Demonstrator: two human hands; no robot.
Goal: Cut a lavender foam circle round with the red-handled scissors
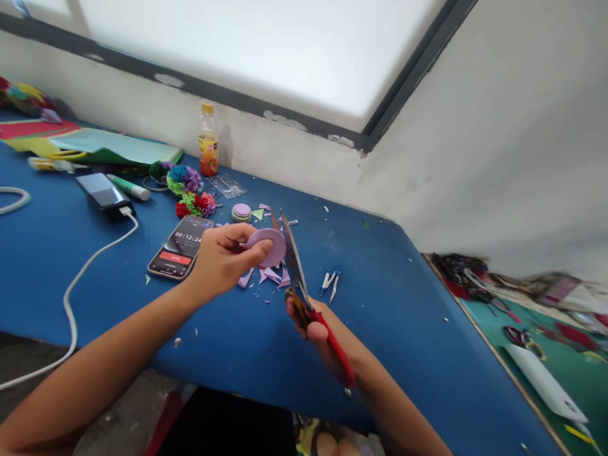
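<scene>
I see a blue table (pixel 403 304) against a white wall under a window, with a phone (pixel 180 247) and a bottle (pixel 208 140) at the far left. My left hand (pixel 223 256) pinches a purple disc (pixel 268 246); just right of it, my right hand (pixel 311 323) grips red scissors (pixel 304 285), blades at the disc's edge.

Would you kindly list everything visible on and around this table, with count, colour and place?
purple disc: one, lilac, in left hand
scissors: one, red handles, in right hand
purple scraps: several, lilac, under the disc
stacked discs: one pile, mixed colours, behind
paper flowers: cluster, multicoloured, near bottle
bottle: one, orange drink, by wall
phones: two, dark, left of hands
cable: one, white, left
snips: one, blue-white, right of scraps
table: one, blue
left hand: grips the disc
right hand: grips the scissors
</scene>
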